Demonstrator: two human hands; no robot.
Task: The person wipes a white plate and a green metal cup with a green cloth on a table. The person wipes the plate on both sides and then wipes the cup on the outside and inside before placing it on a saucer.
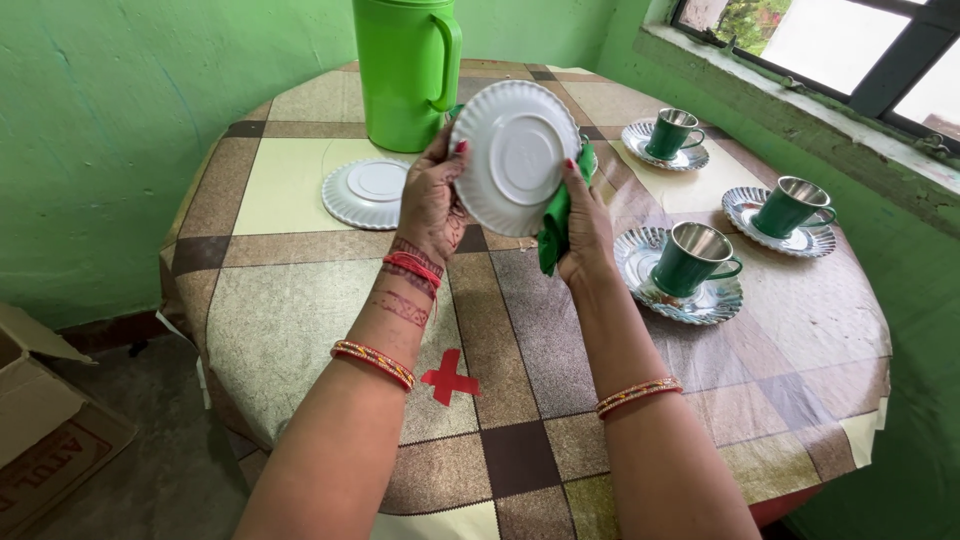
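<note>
I hold a white saucer (515,155) upright above the table, its underside facing me. My left hand (432,200) grips its left rim. My right hand (583,225) holds its right rim together with a green cloth (556,222) that hangs down behind the saucer. A second white saucer (366,193) lies upside down on the table to the left, next to a tall green jug (405,72).
Three green cups, nearest one (692,260), stand on silver saucers (720,300) along the right side of the round table (300,300) with its checked cover. A red cross mark (449,377) is near me. A cardboard box (40,420) sits on the floor, left. Window ledge at right.
</note>
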